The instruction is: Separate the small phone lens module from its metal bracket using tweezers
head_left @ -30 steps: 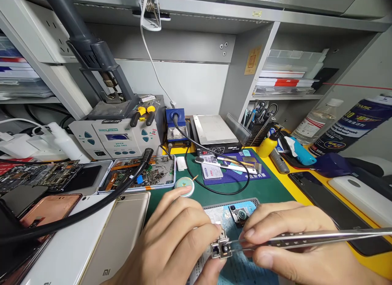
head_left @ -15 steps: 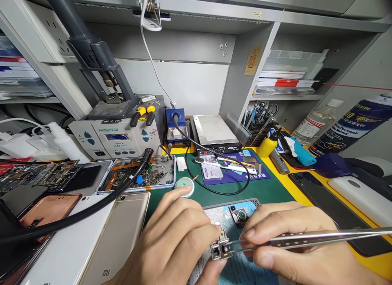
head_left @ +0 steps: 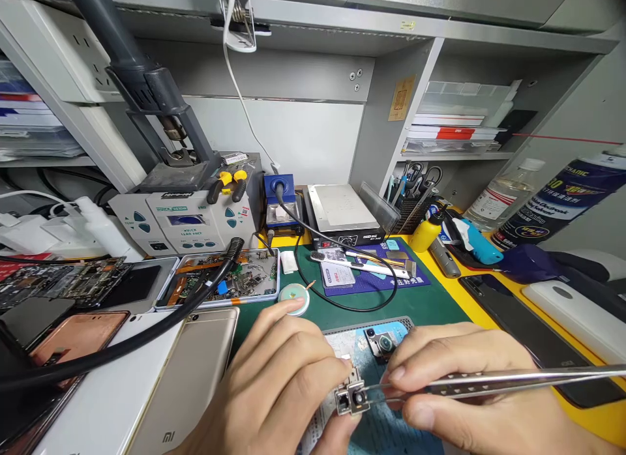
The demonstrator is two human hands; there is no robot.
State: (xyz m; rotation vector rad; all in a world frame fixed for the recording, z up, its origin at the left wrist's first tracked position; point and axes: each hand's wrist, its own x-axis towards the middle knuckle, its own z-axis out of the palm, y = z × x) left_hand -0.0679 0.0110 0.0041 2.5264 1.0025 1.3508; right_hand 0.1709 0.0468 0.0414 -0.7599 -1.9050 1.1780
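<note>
My left hand (head_left: 283,383) pinches a small metal-framed camera module (head_left: 353,399) with two square openings, one showing a dark round lens. Metal tweezers (head_left: 469,381) lie between the thumb and fingers of my right hand (head_left: 464,370), and their tips reach the module's right side. Whether the tips grip the lens part or only touch it, I cannot tell. Below both hands is a blue and white work mat (head_left: 391,422). Beyond my right fingers sits a separate black camera part (head_left: 381,342) with a round lens.
A round tin (head_left: 294,298) stands just beyond my left fingertips. A tray of circuit boards (head_left: 235,279) and a gold phone back (head_left: 198,370) lie to the left, crossed by a thick black hose (head_left: 161,337). On the right rests a black phone (head_left: 528,337).
The view has shifted very slightly. Both hands, the camera module and the tweezers keep almost the same position.
</note>
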